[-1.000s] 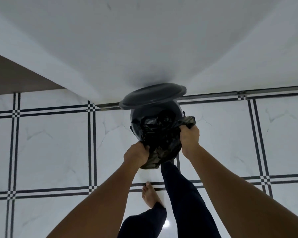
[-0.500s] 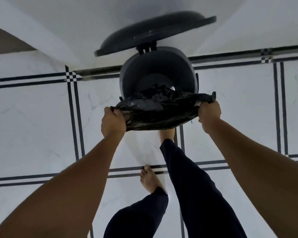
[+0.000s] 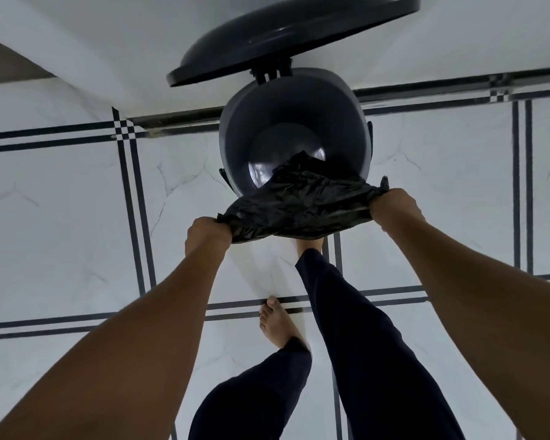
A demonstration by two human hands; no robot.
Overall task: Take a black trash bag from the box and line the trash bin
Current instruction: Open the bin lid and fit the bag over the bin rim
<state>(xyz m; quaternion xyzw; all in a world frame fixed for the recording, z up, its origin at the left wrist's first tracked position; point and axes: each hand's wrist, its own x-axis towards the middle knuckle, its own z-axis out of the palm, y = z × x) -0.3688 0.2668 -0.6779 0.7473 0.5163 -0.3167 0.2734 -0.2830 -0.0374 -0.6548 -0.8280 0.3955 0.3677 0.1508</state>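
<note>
A dark grey pedal trash bin [image 3: 294, 115] stands against the white wall with its round lid [image 3: 292, 39] tipped up. A crumpled black trash bag [image 3: 299, 208] is stretched flat across the bin's near rim. My left hand [image 3: 207, 236] grips the bag's left edge, and my right hand [image 3: 394, 206] grips its right edge. One corner of the bag pokes into the bin's opening; the bin's shiny bottom shows bare behind it. The box is not in view.
White marble floor tiles [image 3: 61, 217] with black striped borders surround the bin. My right foot [image 3: 308, 244] is at the bin's base, partly hidden under the bag; my left foot [image 3: 278, 325] stands further back. White wall [image 3: 108, 42] rises behind.
The bag has been pulled from a bunched wad into a wide taut sheet as my hands moved apart. The view has closed in on the bin, and the bin's inside now shows.
</note>
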